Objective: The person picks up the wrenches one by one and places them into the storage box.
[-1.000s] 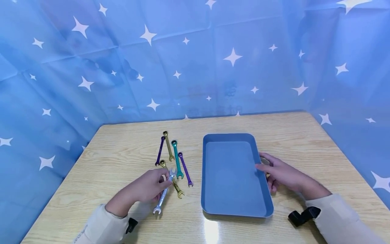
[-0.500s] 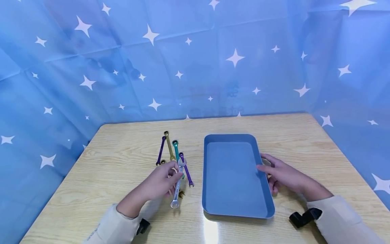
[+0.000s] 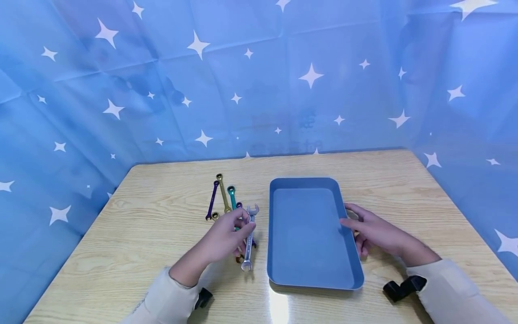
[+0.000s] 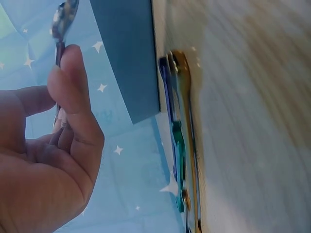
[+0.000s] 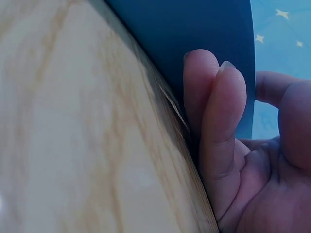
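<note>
My left hand pinches a silver combination or open-ended wrench between thumb and fingers, just left of the tray. The left wrist view shows this wrench held up off the table, seen edge-on. Under and behind that hand lie several coloured wrenches: a dark purple wrench, a gold wrench, a teal wrench, and partly hidden purple and gold ones. My right hand grips the right wall of a blue rectangular tray, thumb over the rim and fingers against the outside.
The wooden table carries everything, with its back edge along a blue curtain printed with white stars. The tray holds nothing. Its left wall stands a short way right of the silver wrench.
My left hand has lifted the silver wrench off the pile and carried it right, toward the tray; it now hangs more upright in the view. The right hand and tray have stayed put.
</note>
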Demonstrator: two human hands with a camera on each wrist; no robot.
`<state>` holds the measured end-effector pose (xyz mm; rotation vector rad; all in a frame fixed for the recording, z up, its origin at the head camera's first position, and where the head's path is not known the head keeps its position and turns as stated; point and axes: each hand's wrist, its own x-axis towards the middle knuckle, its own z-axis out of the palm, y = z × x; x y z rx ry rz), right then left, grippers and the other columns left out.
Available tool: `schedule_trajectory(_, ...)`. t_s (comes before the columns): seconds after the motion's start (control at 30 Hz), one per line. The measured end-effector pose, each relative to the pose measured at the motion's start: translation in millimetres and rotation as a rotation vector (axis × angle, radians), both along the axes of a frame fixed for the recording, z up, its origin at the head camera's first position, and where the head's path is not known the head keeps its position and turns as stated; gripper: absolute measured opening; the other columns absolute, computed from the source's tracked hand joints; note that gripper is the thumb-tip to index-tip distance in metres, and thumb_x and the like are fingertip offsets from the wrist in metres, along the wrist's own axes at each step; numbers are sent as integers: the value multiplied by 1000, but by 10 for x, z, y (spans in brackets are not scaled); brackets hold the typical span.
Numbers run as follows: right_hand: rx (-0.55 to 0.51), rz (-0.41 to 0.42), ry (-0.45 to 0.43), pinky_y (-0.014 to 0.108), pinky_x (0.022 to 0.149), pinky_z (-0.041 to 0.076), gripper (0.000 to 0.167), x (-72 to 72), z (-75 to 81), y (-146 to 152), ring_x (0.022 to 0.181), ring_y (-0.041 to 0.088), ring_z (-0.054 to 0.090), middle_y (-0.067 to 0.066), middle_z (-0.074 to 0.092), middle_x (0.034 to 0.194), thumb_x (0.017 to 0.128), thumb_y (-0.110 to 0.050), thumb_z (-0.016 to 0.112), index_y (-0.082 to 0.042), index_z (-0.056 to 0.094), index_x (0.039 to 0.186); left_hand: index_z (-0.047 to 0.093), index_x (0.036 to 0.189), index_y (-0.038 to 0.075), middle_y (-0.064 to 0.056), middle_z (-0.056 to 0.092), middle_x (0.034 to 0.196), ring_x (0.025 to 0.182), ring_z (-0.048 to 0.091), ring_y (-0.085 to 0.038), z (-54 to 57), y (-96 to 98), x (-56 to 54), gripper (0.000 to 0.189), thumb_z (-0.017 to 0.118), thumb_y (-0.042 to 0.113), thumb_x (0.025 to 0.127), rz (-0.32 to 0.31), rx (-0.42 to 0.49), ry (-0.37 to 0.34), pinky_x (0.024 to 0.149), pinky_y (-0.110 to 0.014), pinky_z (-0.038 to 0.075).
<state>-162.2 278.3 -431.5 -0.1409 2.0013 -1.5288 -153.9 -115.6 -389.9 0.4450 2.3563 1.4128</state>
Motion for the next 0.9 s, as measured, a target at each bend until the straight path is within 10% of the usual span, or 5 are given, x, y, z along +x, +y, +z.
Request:
schedule_trajectory(0.4, -1, 8, 5, 41, 55, 57, 81, 6, 10, 0, 52, 16, 61, 10, 65, 70, 107, -39, 45, -13, -9, 160, 53, 105, 10, -7, 61, 75, 60, 67, -41, 25, 220, -57, 18, 55, 27, 104, -29, 30, -26, 44, -27, 44)
schedule_trajectory(0.67, 1, 3, 5, 41, 54, 57, 79, 1, 1, -2, 51, 16, 61, 11, 65, 70, 107, -39, 45, -13, -7, 160, 54, 102, 8, -8, 64, 71, 58, 67, -39, 25, 357, -162, 18, 56, 26, 103, -41, 9, 11, 53, -50, 56)
schedule_trajectory(0.9, 2, 1, 3, 42, 54, 57, 79, 10, 14, -10, 51, 17, 61, 11, 65, 71, 107, -39, 45, -14, -8, 160, 55, 104, 10, -6, 66, 77, 61, 68, -41, 28, 454, -240, 18, 57, 27, 103, -45, 4, 28, 50, -40, 54)
